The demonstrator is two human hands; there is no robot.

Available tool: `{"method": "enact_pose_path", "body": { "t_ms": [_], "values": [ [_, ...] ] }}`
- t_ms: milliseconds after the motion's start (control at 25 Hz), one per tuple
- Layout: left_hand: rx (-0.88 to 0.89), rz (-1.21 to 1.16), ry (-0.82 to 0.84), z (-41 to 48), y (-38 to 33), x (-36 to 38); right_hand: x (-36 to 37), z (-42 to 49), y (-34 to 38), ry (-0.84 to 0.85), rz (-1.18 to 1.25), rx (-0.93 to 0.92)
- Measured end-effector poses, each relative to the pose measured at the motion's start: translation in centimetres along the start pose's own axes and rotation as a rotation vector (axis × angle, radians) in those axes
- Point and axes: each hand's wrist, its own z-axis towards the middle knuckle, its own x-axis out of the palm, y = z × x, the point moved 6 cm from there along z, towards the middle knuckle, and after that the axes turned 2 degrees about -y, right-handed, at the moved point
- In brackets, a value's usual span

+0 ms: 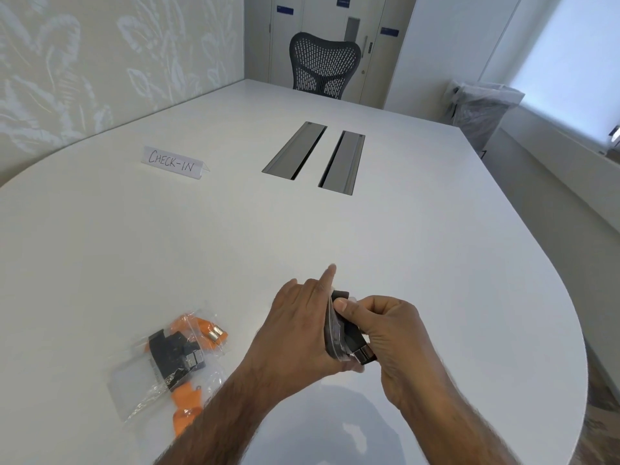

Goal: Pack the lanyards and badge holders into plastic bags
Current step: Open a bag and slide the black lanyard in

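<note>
Both my hands meet above the near middle of the white table (335, 229). My left hand (298, 327) grips the edge of a clear plastic bag (335, 333), its index finger pointing up. My right hand (385, 333) holds a folded black lanyard (349, 325) with a metal clip, partly inside that bag. To the left lies a pile of packed bags (174, 360) with orange and black lanyards and clear badge holders inside; my left forearm hides its near end.
A folded "CHECK-IN" sign (172, 161) stands far left on the table. Two metal cable slots (315, 157) run along the middle. A black mesh chair (323, 63) stands at the far end. The table's curved edge runs close on the right.
</note>
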Motion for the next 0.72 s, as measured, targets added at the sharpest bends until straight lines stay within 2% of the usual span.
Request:
{"method": "enact_pose_path", "body": {
  "t_ms": [160, 360, 520, 600, 720],
  "values": [
    [0.034, 0.081, -0.109, 0.1, -0.4, -0.4, 0.3, 0.0, 0.7, -0.004, -0.089, -0.054],
    [0.037, 0.068, -0.084, 0.0, -0.8, 0.1, 0.5, -0.1, 0.7, 0.065, -0.244, -0.07],
    [0.064, -0.017, -0.106, 0.0, -1.8, 0.0, 1.4, -0.4, 0.4, -0.005, -0.291, -0.127],
    [0.042, -0.042, -0.091, 0.2, -1.6, -0.3, 1.7, -0.5, 0.9, 0.074, -0.299, -0.129],
    [-0.083, -0.158, -0.061, 0.3, 0.2, -0.9, 1.2, -0.8, 1.7, 0.283, -0.394, -0.091]
  ]
}}
